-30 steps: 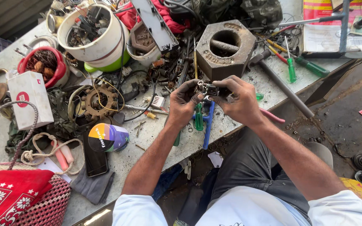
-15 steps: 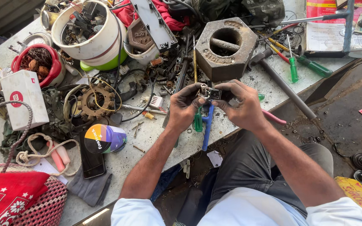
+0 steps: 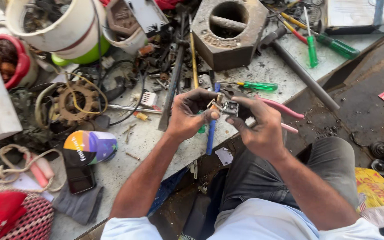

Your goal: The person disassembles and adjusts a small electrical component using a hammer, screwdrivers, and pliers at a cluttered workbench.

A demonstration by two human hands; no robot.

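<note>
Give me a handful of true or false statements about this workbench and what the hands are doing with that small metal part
1. Both hands hold the small metal part between them. True: the left hand and right hand pinch it from either side.
2. The hexagonal metal block lies on the person's lap. False: it sits on the workbench, beyond the hands.
3. A rusty gear lies left of the hands. True.
4. The green-handled screwdriver is in the right hand. False: it lies loose on the bench.
5. The white bucket stands empty. False: dark parts show inside it.
</note>
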